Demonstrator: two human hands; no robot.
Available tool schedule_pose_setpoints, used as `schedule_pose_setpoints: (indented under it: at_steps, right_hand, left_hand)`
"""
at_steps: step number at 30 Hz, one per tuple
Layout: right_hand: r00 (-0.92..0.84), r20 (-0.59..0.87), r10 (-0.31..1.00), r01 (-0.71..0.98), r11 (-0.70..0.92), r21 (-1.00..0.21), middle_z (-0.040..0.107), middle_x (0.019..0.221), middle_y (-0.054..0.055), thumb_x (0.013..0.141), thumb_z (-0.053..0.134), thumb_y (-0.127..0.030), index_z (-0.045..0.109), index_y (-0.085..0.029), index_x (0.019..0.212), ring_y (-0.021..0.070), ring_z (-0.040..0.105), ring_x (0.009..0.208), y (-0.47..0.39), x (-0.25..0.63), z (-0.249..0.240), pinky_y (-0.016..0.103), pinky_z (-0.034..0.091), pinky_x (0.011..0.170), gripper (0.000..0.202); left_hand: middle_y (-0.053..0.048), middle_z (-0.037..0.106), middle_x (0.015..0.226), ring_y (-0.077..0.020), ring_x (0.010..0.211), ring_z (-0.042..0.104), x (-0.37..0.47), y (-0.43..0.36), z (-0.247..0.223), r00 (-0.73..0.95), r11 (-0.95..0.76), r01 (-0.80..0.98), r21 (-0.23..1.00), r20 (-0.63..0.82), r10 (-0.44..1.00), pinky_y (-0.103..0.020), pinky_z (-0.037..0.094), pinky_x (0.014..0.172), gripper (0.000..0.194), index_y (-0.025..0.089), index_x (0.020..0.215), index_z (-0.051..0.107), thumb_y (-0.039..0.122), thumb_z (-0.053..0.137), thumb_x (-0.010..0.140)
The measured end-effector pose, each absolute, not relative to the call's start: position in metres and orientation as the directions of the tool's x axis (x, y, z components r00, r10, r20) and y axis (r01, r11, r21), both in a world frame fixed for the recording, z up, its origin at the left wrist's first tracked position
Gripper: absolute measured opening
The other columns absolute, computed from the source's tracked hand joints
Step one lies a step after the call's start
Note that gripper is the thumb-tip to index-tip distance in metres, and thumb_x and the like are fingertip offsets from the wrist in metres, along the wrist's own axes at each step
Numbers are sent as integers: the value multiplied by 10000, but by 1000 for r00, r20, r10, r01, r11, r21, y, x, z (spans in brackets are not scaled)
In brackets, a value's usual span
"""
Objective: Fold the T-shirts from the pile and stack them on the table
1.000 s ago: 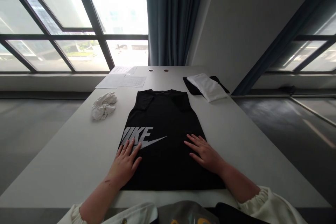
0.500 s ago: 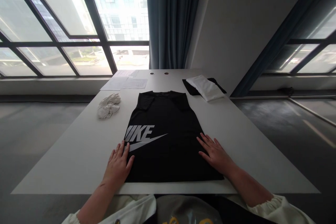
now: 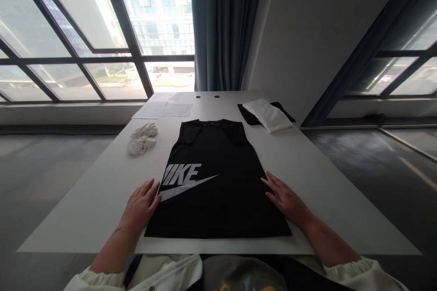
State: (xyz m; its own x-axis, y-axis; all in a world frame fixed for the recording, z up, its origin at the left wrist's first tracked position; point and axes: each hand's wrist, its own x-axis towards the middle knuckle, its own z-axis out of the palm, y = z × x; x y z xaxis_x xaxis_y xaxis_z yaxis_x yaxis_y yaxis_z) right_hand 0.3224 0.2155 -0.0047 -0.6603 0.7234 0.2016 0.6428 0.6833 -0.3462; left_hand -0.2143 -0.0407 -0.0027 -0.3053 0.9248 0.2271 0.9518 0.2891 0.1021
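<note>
A black shirt (image 3: 225,195) with a grey-white printed logo lies flat, its neckline at the far end and its sides narrowed toward the top. At its left edge is my left hand (image 3: 140,202), fingers extended, the fingertips and thumb beside the printed logo. My right hand (image 3: 286,198) rests at the shirt's right edge with its fingers spread, fingertips on the fabric's border. Neither hand has anything gripped in it.
The white table (image 3: 82,218) carries a crumpled whitish cloth (image 3: 142,138) at the left and paper sheets (image 3: 175,109) at the far left. At the far right, a folded white cloth (image 3: 268,116) lies over a black one (image 3: 247,116).
My left hand has moved left, off the shirt's front to its edge, and more of the lower left hem shows. My right hand has shifted slightly right.
</note>
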Motion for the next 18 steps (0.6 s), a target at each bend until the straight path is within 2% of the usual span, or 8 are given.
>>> schedule_pose_setpoints:
  at_steps: [3,6,11,18]
  right_hand:
    - [-627,227,746,656,662,-363,484,1642,110,1056,449,-476,599,-244,1515,306,502,1482,230,333,-5,531,459,1210,535]
    - [-608,249,754,686,657,-312,573,1566,117,1033,455,-419,662,-235,1448,320,538,1444,237,337,-8,555,452,1210,499]
    - [-607,267,749,698,663,-272,582,1553,134,1034,436,-397,669,-194,1433,318,542,1430,236,333,-12,544,448,1210,505]
    - [-588,280,759,700,651,-294,602,1530,121,1022,451,-399,678,-226,1415,317,548,1415,236,331,-10,540,459,1193,487]
  left_hand:
    - [-97,553,1594,-311,1464,519,-211,-40,-2,-301,283,953,109,234,925,-512,443,1192,534,254,1496,621,450,452,1029]
    - [-98,570,1578,-305,1452,530,-212,-40,-2,-305,284,952,116,244,921,-501,447,1189,524,263,1486,630,448,465,1024]
    - [-104,588,1554,-313,1411,565,-211,-38,-1,-328,306,944,125,247,912,-501,484,1148,521,259,1466,647,460,459,1023]
    - [-114,578,1560,-307,1412,556,-209,-37,3,-337,316,941,123,229,913,-502,477,1144,521,246,1470,639,455,441,1036]
